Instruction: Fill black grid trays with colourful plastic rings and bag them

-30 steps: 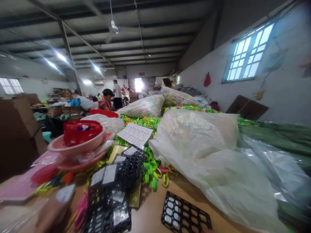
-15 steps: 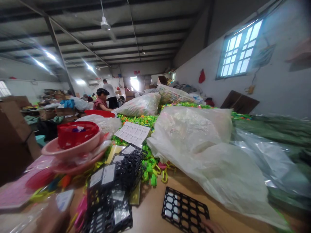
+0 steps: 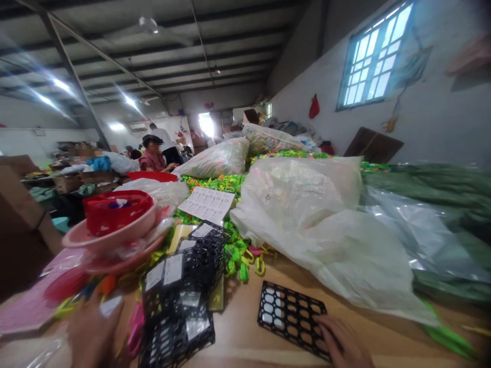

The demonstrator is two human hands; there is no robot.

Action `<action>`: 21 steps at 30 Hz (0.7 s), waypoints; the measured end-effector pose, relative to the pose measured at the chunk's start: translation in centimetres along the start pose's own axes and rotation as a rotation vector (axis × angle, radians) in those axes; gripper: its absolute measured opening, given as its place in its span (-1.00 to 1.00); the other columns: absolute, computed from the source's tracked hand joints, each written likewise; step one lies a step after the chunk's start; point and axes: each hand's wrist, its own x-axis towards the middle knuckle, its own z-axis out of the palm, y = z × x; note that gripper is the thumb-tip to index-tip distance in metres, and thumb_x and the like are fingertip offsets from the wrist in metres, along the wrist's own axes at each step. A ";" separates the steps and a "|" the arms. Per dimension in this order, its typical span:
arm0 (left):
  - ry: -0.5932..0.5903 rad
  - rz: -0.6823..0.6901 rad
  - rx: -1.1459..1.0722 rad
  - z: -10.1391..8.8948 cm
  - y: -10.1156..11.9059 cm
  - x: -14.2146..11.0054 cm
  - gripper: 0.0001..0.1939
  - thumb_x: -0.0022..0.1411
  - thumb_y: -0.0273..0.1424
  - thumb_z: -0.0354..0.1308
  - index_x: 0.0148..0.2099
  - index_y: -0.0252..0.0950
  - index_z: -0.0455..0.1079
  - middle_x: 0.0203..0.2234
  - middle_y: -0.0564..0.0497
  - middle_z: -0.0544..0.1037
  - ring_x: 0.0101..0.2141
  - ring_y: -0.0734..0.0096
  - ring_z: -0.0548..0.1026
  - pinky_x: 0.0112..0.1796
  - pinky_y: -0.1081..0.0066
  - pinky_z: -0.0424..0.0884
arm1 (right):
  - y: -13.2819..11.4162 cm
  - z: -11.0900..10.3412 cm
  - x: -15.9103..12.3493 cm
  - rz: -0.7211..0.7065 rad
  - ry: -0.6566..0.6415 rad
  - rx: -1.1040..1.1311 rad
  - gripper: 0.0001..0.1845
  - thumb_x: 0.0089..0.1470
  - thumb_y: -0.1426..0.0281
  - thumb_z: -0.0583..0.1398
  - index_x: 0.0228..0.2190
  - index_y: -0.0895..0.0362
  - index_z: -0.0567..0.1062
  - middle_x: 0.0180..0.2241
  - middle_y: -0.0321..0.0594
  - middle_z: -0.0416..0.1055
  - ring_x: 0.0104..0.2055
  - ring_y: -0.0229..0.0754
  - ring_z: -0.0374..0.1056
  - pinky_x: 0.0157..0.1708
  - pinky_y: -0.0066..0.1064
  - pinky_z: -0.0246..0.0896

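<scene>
My right hand [image 3: 345,343] grips the right edge of a black plastic grid tray [image 3: 293,319], which lies on the wooden table; several pale pieces fill the holes on its left side. At the lower left, my left hand [image 3: 92,329] is smeared by motion over a small white flat piece [image 3: 111,305]. Whether its fingers hold that piece I cannot tell. A pink plastic loop [image 3: 136,327] lies just right of that hand. Between my hands sits a pile of black grid trays [image 3: 178,291] with white labels on them.
Green plastic pieces [image 3: 241,260] spread behind the trays, with a printed sheet [image 3: 207,203] on top. A large translucent bag [image 3: 307,204] covers the right side. Pink basins [image 3: 111,237] holding a red basket [image 3: 118,212] stand left. A person [image 3: 153,156] sits farther back.
My left hand has moved up and right over the white piece. More of my right hand shows at the grid tray's edge. The camera view has tilted slightly down.
</scene>
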 end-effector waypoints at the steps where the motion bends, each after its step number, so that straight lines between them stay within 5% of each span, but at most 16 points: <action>1: 0.040 0.101 -0.026 -0.5 2.2 -0.3 -0.45 0.19 0.06 -0.01 0.04 -0.21 0.37 0.07 -0.11 0.51 0.17 -0.25 0.37 0.13 -0.25 0.29 | -0.5 0.2 0.5 0.037 0.000 -0.017 -0.68 0.33 0.26 0.09 -0.10 0.06 0.61 -0.08 -0.10 0.59 -0.05 -0.01 0.53 -0.05 -0.19 0.53; 3: 0.026 0.307 -0.153 -1.2 7.5 -1.9 -0.43 0.27 -0.02 0.01 0.12 -0.33 0.38 0.20 -0.25 0.41 0.23 -0.18 0.35 0.22 -0.15 0.27 | -2.0 0.3 1.5 0.097 -0.042 -0.051 -0.65 0.32 0.28 0.06 -0.04 0.10 0.57 -0.06 -0.04 0.55 -0.01 0.03 0.48 -0.01 -0.10 0.48; 6: -0.164 0.468 -0.348 -1.4 15.5 -6.6 -0.52 0.37 -0.16 0.05 0.20 -0.32 0.38 0.25 -0.24 0.37 0.23 -0.01 0.38 0.25 -0.02 0.28 | -4.6 -0.2 2.7 0.143 -0.202 -0.083 -0.67 0.31 0.36 0.05 -0.07 0.16 0.56 -0.07 0.00 0.52 -0.01 0.06 0.41 0.03 -0.03 0.38; 9: -0.518 0.729 -0.535 0.0 20.7 -12.4 -0.63 0.41 -0.28 0.07 0.20 -0.22 0.40 0.20 -0.14 0.45 0.18 0.19 0.45 0.20 0.14 0.39 | -6.1 -1.3 3.8 0.170 -0.378 -0.014 -0.72 0.31 0.41 0.11 -0.03 0.13 0.55 -0.10 -0.06 0.52 -0.02 -0.01 0.38 0.05 -0.15 0.32; 12: -0.845 0.867 -0.585 2.8 22.8 -17.1 -0.65 0.42 -0.31 0.04 0.17 -0.22 0.42 0.15 -0.13 0.50 0.14 0.20 0.48 0.16 0.15 0.42 | -5.8 -2.7 5.2 0.216 -0.453 0.045 -0.78 0.31 0.44 0.13 -0.14 0.15 0.58 -0.17 -0.10 0.54 -0.09 -0.10 0.41 -0.03 -0.30 0.31; 14: -0.925 0.851 -0.561 4.9 23.3 -19.4 -0.62 0.39 -0.29 0.07 0.18 -0.27 0.42 0.14 -0.19 0.50 0.13 0.09 0.47 0.17 0.04 0.41 | -5.0 -3.3 6.5 0.237 -0.431 0.008 -0.78 0.31 0.46 0.13 -0.16 0.18 0.59 -0.18 -0.09 0.55 -0.11 -0.11 0.43 -0.05 -0.32 0.29; 17: -0.910 0.779 -0.522 7.2 23.9 -21.5 -0.53 0.36 -0.26 0.10 0.23 -0.35 0.37 0.17 -0.28 0.46 0.16 -0.05 0.42 0.18 -0.10 0.35 | -3.9 -2.6 9.2 0.236 -0.470 0.017 -0.78 0.27 0.49 0.16 -0.15 0.22 0.61 -0.16 -0.07 0.57 -0.14 -0.14 0.45 -0.09 -0.37 0.28; 21: -0.855 0.700 -0.487 8.2 24.5 -23.0 -0.46 0.39 -0.24 0.05 0.31 -0.42 0.26 0.25 -0.34 0.35 0.24 -0.10 0.32 0.22 -0.16 0.27 | -3.1 0.2 14.9 0.224 -0.742 0.166 -0.76 0.24 0.48 0.17 -0.12 0.26 0.61 -0.21 -0.20 0.59 -0.26 -0.23 0.45 -0.24 -0.51 0.29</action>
